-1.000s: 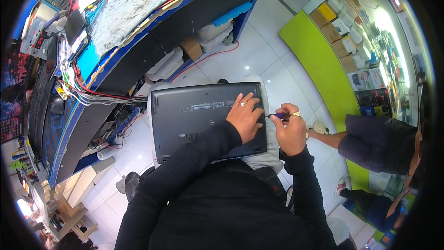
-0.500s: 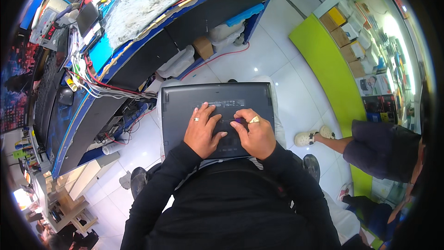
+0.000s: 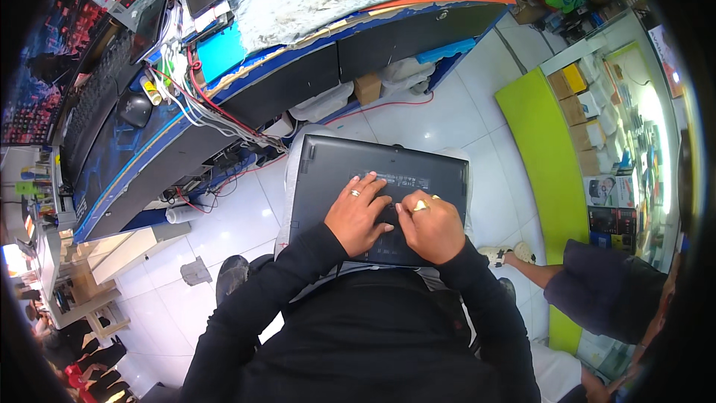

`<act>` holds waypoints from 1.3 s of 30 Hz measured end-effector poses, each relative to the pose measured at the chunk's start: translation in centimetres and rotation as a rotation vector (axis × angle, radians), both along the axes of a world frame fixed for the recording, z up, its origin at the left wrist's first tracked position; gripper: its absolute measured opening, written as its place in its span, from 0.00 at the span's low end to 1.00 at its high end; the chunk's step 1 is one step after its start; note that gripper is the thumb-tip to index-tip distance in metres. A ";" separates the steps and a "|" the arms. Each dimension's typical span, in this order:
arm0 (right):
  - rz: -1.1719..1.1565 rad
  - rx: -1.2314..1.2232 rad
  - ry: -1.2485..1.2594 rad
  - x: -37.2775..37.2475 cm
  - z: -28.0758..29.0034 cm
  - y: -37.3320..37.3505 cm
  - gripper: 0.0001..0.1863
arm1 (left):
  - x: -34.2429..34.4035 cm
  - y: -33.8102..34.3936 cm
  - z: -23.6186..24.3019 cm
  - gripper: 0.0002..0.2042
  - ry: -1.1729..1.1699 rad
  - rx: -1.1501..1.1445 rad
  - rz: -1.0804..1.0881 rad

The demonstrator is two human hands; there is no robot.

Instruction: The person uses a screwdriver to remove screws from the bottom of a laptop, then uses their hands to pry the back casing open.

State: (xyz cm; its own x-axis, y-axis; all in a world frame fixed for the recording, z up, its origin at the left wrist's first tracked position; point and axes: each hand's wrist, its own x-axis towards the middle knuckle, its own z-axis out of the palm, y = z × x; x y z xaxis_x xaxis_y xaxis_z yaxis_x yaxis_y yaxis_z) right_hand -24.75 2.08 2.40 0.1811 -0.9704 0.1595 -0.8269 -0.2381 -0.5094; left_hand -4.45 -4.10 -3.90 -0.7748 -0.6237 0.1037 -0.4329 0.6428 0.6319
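A black laptop [image 3: 328, 172] lies across my lap with its underside up, its far edge slanting down to the right. My left hand [image 3: 359, 213] rests flat on the middle of the underside, fingers spread and a ring on one of them. Close to its right, my right hand [image 3: 432, 227] is closed, thumb and fingers pinched together just above the laptop. The small purple tool that showed between these fingers half a second ago is now mostly hidden by the hand.
A workbench [image 3: 298, 93] stands ahead and left, carrying a stained mat [image 3: 298, 7], a keyboard [image 3: 101, 93], a mouse [image 3: 135, 109] and hanging cables [image 3: 224, 123]. To the right is a green-edged display case [image 3: 533, 157]. Another person's leg [image 3: 537, 269] stands beside it.
The view has swung left, so the laptop and bench appear shifted right and tilted. My right hand has turned over, covering the purple tool. My left hand keeps its place on the laptop.
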 end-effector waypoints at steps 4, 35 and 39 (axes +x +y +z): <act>0.182 0.014 -0.118 -0.6 0.5 -1.3 0.08 | 0.1 -0.2 -0.1 0.27 -0.001 -0.012 -0.003; 0.036 0.033 0.026 0.6 1.1 -0.6 0.08 | 0.0 -0.9 -0.3 0.27 0.021 -0.004 -0.042; -0.144 0.297 0.263 0.8 1.7 -1.1 0.09 | -0.9 -0.8 -0.4 0.21 0.138 0.039 -0.017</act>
State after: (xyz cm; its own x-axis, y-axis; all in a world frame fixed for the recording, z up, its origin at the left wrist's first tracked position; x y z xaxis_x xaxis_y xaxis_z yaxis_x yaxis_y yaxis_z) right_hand -23.95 0.97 4.12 0.0376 -0.9856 -0.1646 -0.9520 0.0147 -0.3057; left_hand -5.30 -4.90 -4.26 -0.7652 -0.6164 0.1857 -0.3294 0.6227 0.7097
